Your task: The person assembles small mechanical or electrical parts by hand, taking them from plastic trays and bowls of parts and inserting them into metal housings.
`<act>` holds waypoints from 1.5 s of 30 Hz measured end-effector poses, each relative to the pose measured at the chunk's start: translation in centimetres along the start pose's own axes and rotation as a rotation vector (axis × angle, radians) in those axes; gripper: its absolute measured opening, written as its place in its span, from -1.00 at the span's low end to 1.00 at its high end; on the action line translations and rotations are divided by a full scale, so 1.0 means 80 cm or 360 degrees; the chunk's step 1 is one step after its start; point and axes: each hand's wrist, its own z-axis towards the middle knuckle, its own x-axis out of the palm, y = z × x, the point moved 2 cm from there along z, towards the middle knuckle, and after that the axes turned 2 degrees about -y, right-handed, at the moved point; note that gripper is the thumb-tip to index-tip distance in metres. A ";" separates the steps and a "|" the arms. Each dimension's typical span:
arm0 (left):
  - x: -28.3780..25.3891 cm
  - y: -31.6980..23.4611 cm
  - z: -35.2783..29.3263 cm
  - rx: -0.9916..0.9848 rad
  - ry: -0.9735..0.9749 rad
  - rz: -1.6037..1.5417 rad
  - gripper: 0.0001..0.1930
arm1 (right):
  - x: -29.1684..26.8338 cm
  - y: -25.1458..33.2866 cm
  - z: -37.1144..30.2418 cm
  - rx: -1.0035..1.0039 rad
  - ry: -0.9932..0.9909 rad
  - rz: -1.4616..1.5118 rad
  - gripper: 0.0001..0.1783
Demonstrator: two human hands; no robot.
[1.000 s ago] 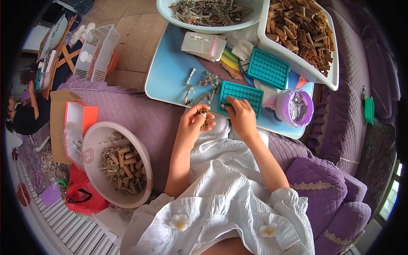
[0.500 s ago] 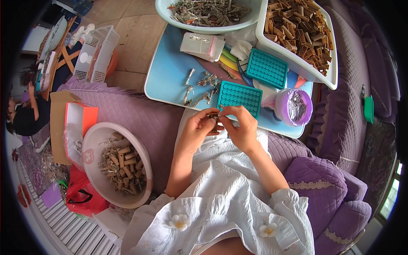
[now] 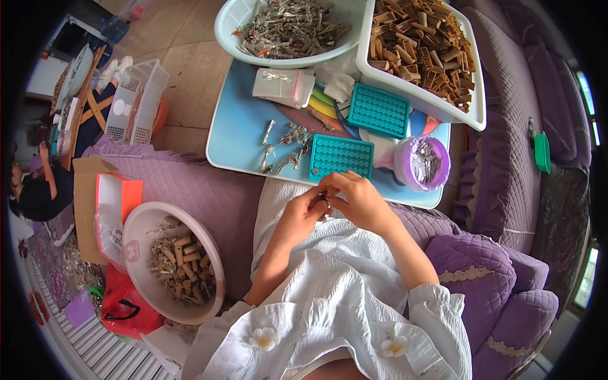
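Just over the white garment (image 3: 329,285), I see the left hand (image 3: 300,216) pinching a small dark piece (image 3: 325,197). It lies at two o'clock from this hand and at nine from the right hand (image 3: 362,201), which is about equally near. The right fingers curl over it; whether they grip, I cannot tell, nor its long axis. It has a little shine. Farther, at one o'clock, lies a teal tray (image 3: 342,157).
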 end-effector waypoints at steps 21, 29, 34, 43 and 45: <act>0.018 -0.016 0.009 -0.0011 0.0267 -0.0431 -0.74 | -0.099 -0.009 0.032 -0.0079 0.0230 -0.0060 -0.61; 0.024 -0.022 0.009 -0.0099 0.0153 -0.0448 -0.75 | -0.246 -0.107 0.169 0.0237 -0.1321 -0.1095 -0.67; 0.024 -0.025 0.006 -0.0102 0.0147 -0.0446 -0.74 | -0.250 -0.131 0.189 0.0483 -0.1105 -0.1349 -0.75; 0.022 -0.034 0.015 -0.0020 0.0045 -0.0811 -0.68 | -0.240 -0.094 0.063 0.0205 -0.1696 -0.0734 -0.79; 0.023 -0.034 0.018 0.0055 0.0056 -0.0956 -0.63 | -0.230 -0.094 0.029 0.0250 -0.1671 -0.0798 -0.81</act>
